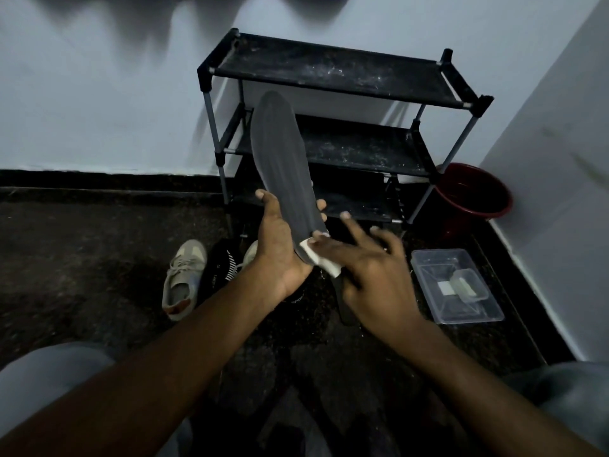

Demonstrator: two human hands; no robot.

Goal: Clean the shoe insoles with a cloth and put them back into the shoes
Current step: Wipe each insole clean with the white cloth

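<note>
The insole, gripped by the left hand mid-frame, had the spread-fingered right hand pressing a cloth onto it.

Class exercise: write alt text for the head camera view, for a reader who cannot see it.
A person's left hand holds a dark insole upright while the right hand presses a white cloth to its lower end. Behind stand a black rack and a red bucket; a beige shoe and clear box lie on the floor.
</note>
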